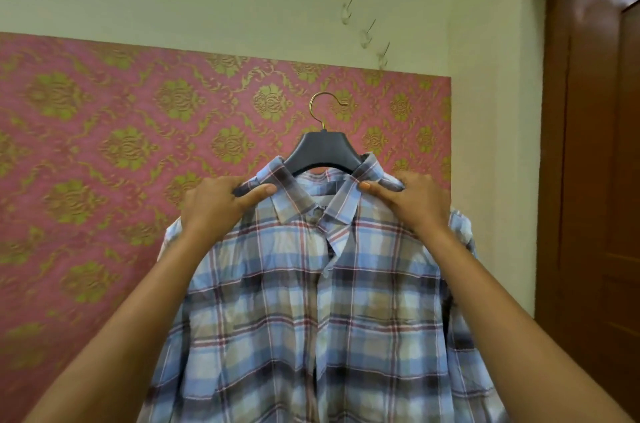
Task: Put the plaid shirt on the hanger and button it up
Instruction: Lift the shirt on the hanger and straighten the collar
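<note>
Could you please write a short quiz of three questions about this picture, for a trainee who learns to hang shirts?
1. True or false: the plaid shirt is already on the dark hanger.
2. Where does each of the hands grip? A) the cuffs B) the shoulders beside the collar C) the hem
3. Fill in: the hanger's gold hook hangs on ____.

Key
1. True; the hanger's neck rises out of the collar.
2. B; the left hand and the right hand each pinch a shoulder.
3. Nothing; it is free in front of the pink patterned wall, below the wall hooks.
</note>
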`<state>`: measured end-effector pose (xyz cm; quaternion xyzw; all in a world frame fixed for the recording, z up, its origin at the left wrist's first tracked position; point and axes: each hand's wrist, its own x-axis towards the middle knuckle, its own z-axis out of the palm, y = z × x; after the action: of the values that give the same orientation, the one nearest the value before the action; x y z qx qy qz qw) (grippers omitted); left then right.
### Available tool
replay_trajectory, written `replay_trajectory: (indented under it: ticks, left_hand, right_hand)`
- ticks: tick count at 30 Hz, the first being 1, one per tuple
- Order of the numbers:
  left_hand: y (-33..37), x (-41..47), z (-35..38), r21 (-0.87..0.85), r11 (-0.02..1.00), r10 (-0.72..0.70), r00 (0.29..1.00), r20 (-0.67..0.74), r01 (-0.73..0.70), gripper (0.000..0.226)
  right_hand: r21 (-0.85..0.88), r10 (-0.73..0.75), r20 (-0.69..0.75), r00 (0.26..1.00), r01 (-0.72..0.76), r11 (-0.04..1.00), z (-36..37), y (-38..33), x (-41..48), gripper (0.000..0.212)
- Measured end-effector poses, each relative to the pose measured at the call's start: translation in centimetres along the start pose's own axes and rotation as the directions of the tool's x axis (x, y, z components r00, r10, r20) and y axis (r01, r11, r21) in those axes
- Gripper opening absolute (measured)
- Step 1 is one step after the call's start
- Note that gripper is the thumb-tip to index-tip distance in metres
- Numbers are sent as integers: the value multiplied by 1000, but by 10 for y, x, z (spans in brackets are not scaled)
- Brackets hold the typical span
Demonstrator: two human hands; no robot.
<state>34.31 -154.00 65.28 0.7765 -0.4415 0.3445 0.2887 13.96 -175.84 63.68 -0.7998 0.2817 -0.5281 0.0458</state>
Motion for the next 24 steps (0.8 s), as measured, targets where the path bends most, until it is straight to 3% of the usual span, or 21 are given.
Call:
replay_trajectory:
  ticks: [5,14,24]
  left_hand:
    - [6,77,39,45,999,12,999,-36,-10,69]
    - [27,218,98,169,986,15,982,-189,17,80]
    - [54,361,115,247,965,3,943,-333,84,78]
  right_hand:
    - [53,7,-19,1000,-6,999,39,28,71,69]
    - [77,-72,-130,989,83,994,100,83,233,73]
    - [-52,-211,-230,950,205,977,115,103,408,78]
